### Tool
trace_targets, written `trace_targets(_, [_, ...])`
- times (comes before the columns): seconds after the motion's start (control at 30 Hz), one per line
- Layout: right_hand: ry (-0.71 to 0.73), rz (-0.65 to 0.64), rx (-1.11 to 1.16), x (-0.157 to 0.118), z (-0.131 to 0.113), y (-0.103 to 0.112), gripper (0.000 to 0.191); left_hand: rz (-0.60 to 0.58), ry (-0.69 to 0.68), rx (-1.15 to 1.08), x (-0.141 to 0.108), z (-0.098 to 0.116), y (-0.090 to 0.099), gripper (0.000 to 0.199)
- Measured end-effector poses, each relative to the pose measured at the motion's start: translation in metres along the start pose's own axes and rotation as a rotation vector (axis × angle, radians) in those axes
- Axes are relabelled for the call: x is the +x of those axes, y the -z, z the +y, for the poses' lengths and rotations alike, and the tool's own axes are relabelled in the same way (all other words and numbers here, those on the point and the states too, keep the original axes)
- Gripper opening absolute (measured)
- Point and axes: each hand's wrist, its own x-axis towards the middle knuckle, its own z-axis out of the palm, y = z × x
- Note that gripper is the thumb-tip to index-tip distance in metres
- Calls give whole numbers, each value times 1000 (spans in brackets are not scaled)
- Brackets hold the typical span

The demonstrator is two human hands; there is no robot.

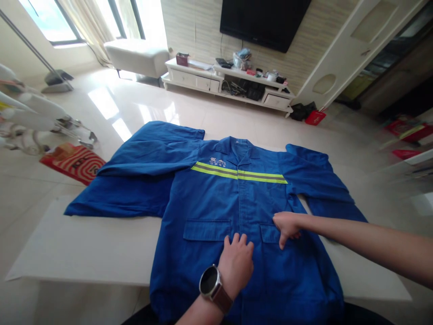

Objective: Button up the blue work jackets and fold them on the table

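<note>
A blue work jacket lies front up with its sleeves spread to both sides, its collar away from me. A yellow-and-grey reflective stripe crosses the chest, below a small white printed logo. My left hand, with a watch at the wrist, rests on the front placket with its fingers apart. Over the pocket flap on the right side is my right hand. Its thumb stands away from the other fingers, which are bent and partly hidden. The jacket's lower hem is out of sight near my body.
The jacket lies on a low white table. A red paper bag and a white rack stand at the left. Beyond the tiled floor are a padded bench, a cluttered white TV cabinet and a wall television.
</note>
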Motion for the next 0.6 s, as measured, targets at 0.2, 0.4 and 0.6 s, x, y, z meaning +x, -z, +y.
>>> trace_targets(0.2, [3, 2, 20, 3, 3, -1, 64, 189, -17, 40, -4, -39, -20, 54])
trace_targets(0.4, [16, -2, 8, -1, 0, 2, 64, 244, 0, 11, 5, -70, -35, 61])
trace_targets(0.6, [23, -18, -11, 1, 0, 3, 63, 302, -29, 45, 9, -81, -53, 64])
